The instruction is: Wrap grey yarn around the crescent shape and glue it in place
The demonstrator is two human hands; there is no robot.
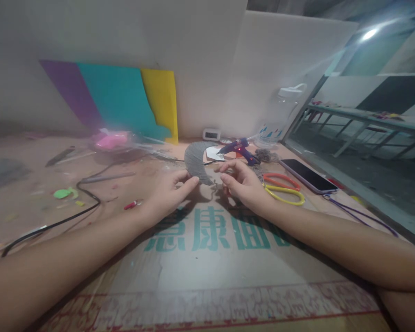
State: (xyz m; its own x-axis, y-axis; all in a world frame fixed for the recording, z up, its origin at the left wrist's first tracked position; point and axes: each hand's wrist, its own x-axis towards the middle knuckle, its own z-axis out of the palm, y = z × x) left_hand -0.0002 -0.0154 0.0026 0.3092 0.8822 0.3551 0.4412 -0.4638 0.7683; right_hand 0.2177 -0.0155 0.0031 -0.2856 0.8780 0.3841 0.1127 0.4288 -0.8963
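A grey crescent (pixel 194 161), its surface ridged as if wound with yarn, stands upright above the table. My left hand (pixel 173 191) pinches its lower left edge between thumb and fingers. A short loose strand (pixel 214 186) hangs at the crescent's lower tip. My right hand (pixel 245 186) is just right of that tip, fingers bent and apart from the thumb, with nothing visible between them. Close behind, a blue glue gun (pixel 238 146) with a lit red light lies near a white piece (pixel 214 153). Scissors with orange and yellow handles (pixel 285 194) lie beside my right wrist.
A phone (pixel 307 175) with a purple strap lies at the right edge. A clear bottle (pixel 278 115) and a small digital clock (pixel 211 134) stand at the back. Coloured sheets (pixel 117 99) lean on the wall. A black cable (pixel 86 207) and scraps cover the left side.
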